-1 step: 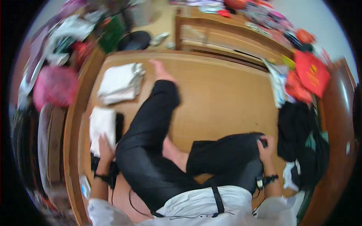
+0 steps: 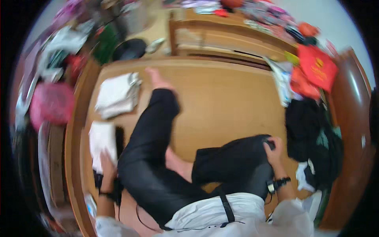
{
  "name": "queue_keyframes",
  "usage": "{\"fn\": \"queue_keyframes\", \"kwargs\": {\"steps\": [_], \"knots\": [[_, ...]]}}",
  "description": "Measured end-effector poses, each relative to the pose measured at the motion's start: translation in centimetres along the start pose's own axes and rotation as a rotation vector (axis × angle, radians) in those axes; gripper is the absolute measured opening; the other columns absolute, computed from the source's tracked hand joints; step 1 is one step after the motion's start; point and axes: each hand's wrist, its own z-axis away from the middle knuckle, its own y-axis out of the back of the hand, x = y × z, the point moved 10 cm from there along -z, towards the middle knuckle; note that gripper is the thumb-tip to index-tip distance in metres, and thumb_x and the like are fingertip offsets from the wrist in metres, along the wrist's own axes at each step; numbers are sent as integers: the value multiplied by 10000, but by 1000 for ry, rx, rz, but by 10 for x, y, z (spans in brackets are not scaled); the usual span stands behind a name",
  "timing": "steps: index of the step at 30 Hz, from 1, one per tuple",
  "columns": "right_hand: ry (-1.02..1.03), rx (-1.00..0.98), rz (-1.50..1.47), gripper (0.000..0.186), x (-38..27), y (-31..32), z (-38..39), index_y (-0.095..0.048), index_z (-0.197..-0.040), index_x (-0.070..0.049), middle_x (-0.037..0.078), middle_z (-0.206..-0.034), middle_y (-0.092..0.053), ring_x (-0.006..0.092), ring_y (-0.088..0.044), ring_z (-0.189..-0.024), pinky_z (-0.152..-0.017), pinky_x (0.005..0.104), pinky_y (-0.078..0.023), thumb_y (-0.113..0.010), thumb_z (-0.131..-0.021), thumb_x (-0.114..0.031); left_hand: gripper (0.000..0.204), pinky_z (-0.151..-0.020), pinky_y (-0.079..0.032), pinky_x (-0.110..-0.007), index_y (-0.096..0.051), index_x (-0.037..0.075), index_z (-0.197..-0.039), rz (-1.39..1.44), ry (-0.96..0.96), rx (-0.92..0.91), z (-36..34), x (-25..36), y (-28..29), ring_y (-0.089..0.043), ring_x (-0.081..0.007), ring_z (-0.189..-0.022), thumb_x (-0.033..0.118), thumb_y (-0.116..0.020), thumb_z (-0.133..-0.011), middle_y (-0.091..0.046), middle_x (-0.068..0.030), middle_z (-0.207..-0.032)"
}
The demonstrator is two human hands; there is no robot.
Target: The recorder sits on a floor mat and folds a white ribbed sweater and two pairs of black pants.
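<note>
My left hand [image 2: 107, 164] rests on a folded white cloth [image 2: 102, 140] beside my left thigh, fingers lying on it, slightly blurred. A dark item [image 2: 118, 140], too unclear to name, lies along the cloth's right side. Above it is a stack of folded white cloths [image 2: 118, 93]. My right hand [image 2: 273, 152] rests on my bent right knee, fingers apart. I sit barefoot in black trousers [image 2: 148, 138] on a wooden bed board [image 2: 221, 102], my left leg pointing up the view. Straps and cables are at my wrists.
Wooden rails edge the board. Beyond the left one [image 2: 78, 134] are a pink bag [image 2: 51, 102] and piled items. Black clothing [image 2: 304, 130] and red bags [image 2: 316, 67] line the right side. A wooden bench [image 2: 221, 35] piled with clothes stands beyond the far edge.
The view has shifted a little, so most things sit slightly further left in it. Both my hands stay where they were, on the cloth and on the knee.
</note>
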Motion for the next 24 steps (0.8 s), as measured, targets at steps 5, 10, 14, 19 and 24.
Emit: {"fn": "queue_keyframes", "kwargs": {"steps": [5,10,14,19,24], "knots": [[-8,72,63,301,3,17,-1,-612,-956,-59,143,-1036,-572,335,-495,-1037,-929,407,-389,-706,-702,-190,620,-1026,-326,-333,-346,-26,-1366,1018,493,-85,-10,-15,-4,-391,-275,-1269,316,-564,-899,-395,-204,-1387],[-42,88,-57,252,10,13,7,-602,-933,-42,145,-998,-580,326,-516,-1002,-900,397,-414,-668,-732,-180,481,-1027,-330,-472,-529,13,-1239,431,-176,49,42,227,154,-440,-419,-1200,311,-594,-867,-500,-235,-1272],[-119,170,-127,171,14,23,13,-566,-863,-32,120,-910,-572,302,-530,-925,-835,376,-434,-643,-734,-115,492,-1014,-348,-471,-513,-1,-1255,229,-373,5,46,238,145,-441,-436,-1187,313,-579,-882,-490,-253,-1276],[-413,420,-332,258,80,22,28,-526,-942,-56,95,-842,-537,243,-538,-786,-698,345,-452,-609,-699,-27,449,-997,-365,-476,-511,-18,-1244,199,-370,1,51,243,144,-456,-441,-1156,279,-545,-909,-489,-265,-1262],[-588,537,478,517,199,75,5,-519,-1095,-44,204,-1058,-529,396,-482,-1001,-861,464,-401,-719,-621,-104,426,-995,-362,-475,-513,-26,-1231,173,-400,29,52,238,151,-446,-436,-1166,237,-561,-899,-487,-257,-1270]]}}
